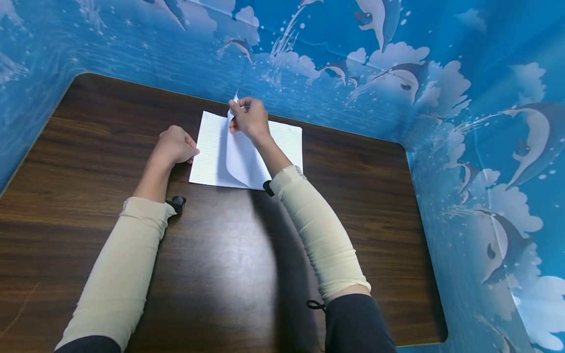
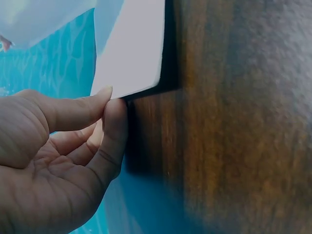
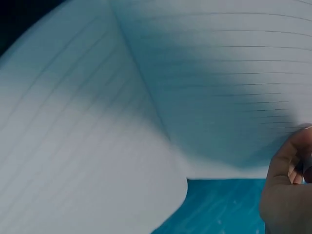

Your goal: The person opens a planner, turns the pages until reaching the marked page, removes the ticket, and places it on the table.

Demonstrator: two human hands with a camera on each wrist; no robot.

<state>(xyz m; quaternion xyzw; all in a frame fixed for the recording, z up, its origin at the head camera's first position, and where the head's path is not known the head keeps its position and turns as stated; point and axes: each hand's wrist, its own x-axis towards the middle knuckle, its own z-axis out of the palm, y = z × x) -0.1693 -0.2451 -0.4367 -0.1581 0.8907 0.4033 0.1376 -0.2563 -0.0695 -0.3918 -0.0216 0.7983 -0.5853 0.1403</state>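
Note:
A white ruled notebook (image 1: 207,164) lies open near the far edge of the table. My right hand (image 1: 251,117) pinches the upper part of a raised page (image 1: 244,157), which stands up and curves over the notebook's middle. My left hand (image 1: 173,144) is at the notebook's left edge, and in the left wrist view its thumb and index finger pinch the edge near a corner (image 2: 146,80). Faint ruled lines show on the pages in the right wrist view. The right forearm covers part of the notebook's right side.
The dark wooden table (image 1: 212,294) has rounded corners. A blue curtain (image 1: 176,59) printed with dolphins and clouds hangs along its far, left and right sides. Small black devices are worn at both wrists, over pale sleeves (image 1: 115,264).

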